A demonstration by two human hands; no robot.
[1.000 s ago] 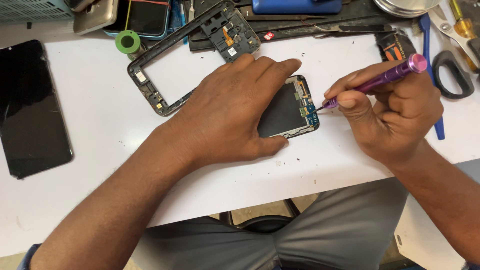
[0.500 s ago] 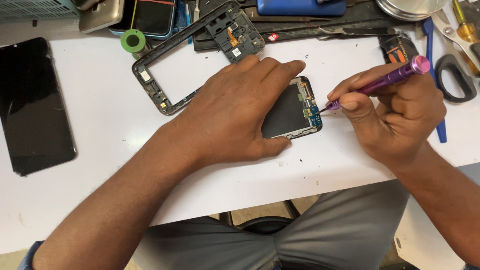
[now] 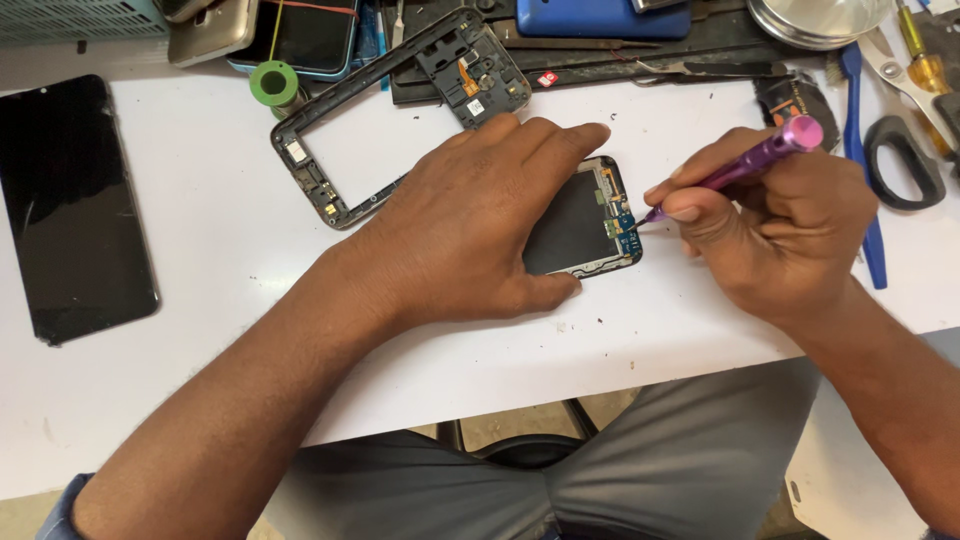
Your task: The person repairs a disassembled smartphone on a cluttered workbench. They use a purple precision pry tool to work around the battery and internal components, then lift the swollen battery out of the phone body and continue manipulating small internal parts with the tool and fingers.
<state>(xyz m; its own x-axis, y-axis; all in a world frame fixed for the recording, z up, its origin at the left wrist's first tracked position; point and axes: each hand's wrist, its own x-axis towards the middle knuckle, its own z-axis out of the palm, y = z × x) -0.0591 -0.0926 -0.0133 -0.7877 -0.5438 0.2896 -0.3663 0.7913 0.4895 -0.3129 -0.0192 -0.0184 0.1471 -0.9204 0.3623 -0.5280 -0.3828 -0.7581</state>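
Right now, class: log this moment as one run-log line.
left hand: flat on opened phone | right hand: holds purple screwdriver, tip at phone's edge | phone frame: lies beside

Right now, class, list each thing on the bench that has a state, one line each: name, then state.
Opened phone: back off, insides showing, pinned flat.
Left hand: pressing on the opened phone.
Right hand: gripping the purple screwdriver.
Purple screwdriver: tilted, tip at the phone's edge.
Phone frame: hollow, lying flat.
Black phone: screen dark.
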